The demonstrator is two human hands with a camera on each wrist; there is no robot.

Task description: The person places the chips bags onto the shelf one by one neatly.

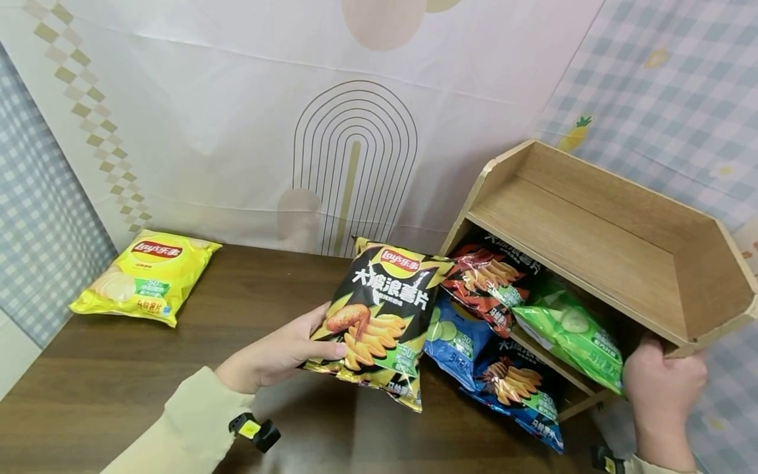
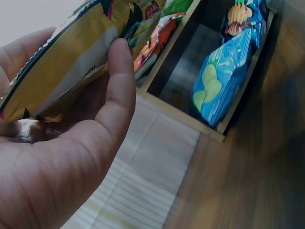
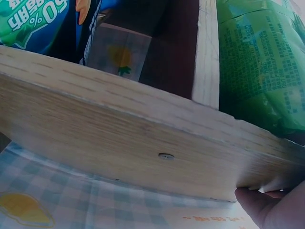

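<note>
My left hand (image 1: 284, 352) holds a black-and-yellow bag of potato chips (image 1: 379, 316) by its left edge, thumb across the printed front. In the left wrist view the bag's yellow back (image 2: 78, 62) faces the camera. At the right, my right hand (image 1: 663, 388) grips the side of a small wooden shelf (image 1: 598, 230) at its front corner, under the top tray. On the shelf's upper level sit a red-and-black chip bag (image 1: 488, 276) and a green chip bag (image 1: 574, 329). Below them are a light blue chip bag (image 1: 453, 342) and a dark blue one (image 1: 515, 388).
A yellow chip bag (image 1: 151, 276) lies on the brown wooden table (image 1: 260, 283) at the far left. Behind the table hangs a white patterned cloth (image 1: 237, 131), with blue checked cloth (image 1: 681, 112) at the right. The shelf stands at an angle near the back.
</note>
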